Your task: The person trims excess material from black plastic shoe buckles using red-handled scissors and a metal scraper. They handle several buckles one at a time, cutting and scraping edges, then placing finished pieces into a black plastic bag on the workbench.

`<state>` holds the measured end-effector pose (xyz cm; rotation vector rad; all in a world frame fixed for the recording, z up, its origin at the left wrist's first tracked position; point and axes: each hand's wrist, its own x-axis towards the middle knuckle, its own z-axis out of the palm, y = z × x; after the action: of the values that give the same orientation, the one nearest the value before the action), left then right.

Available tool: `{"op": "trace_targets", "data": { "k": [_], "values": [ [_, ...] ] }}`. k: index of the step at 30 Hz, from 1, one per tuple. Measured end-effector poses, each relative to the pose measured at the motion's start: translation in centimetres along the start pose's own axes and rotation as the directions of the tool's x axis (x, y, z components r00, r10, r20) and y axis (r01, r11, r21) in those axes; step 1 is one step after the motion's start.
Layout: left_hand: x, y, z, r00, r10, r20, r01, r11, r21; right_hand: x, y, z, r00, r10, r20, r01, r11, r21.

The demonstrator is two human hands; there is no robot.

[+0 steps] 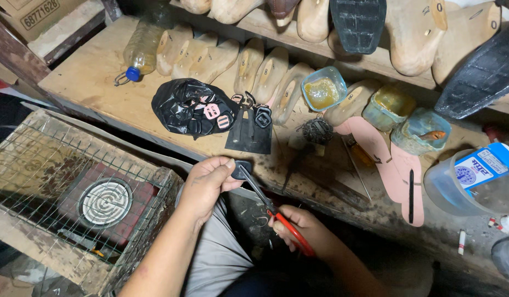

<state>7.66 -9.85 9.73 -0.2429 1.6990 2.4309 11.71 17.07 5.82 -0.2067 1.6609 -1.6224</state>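
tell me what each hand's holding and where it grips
Left hand pinches a small black piece by its left end. Right hand holds scissors by the red handles.

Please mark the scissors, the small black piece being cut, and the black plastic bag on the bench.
scissors (pixel 276 212): head view, on the pivot where the metal blades meet the red handles.
small black piece (pixel 243 168): head view, its middle, pinched by the left hand.
black plastic bag (pixel 180 105): head view, on its crumpled upper side.
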Motion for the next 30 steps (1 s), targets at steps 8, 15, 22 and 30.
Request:
{"op": "trace_targets", "data": {
  "k": [8, 15, 22, 30],
  "values": [
    [-0.1, 0.3, 0.4, 1.000, 0.002, -0.011, -0.002, 1.000, -0.013, -0.3, -0.9, 1.2, 0.983, 0.080, -0.164, -0.092, 0.994, -0.066],
    [-0.3, 0.5, 0.6, 1.000, 0.017, 0.003, -0.017, 1.000, -0.001, -0.5, -1.1, 1.1, 0.983, 0.075, -0.170, -0.086, 0.995, -0.060],
    [0.1, -0.1, 0.5, 1.000, 0.002, -0.004, -0.002, 1.000, -0.014, -0.6, -1.2, 1.3, 0.979, 0.100, -0.175, -0.107, 0.994, -0.026],
    [1.1, -2.0, -0.5, 0.982, 0.173, -0.074, -0.164, 0.980, 0.108, -0.8, -0.5, 1.6, 0.975, 0.124, -0.184, -0.144, 0.985, -0.098]
  ]
}}
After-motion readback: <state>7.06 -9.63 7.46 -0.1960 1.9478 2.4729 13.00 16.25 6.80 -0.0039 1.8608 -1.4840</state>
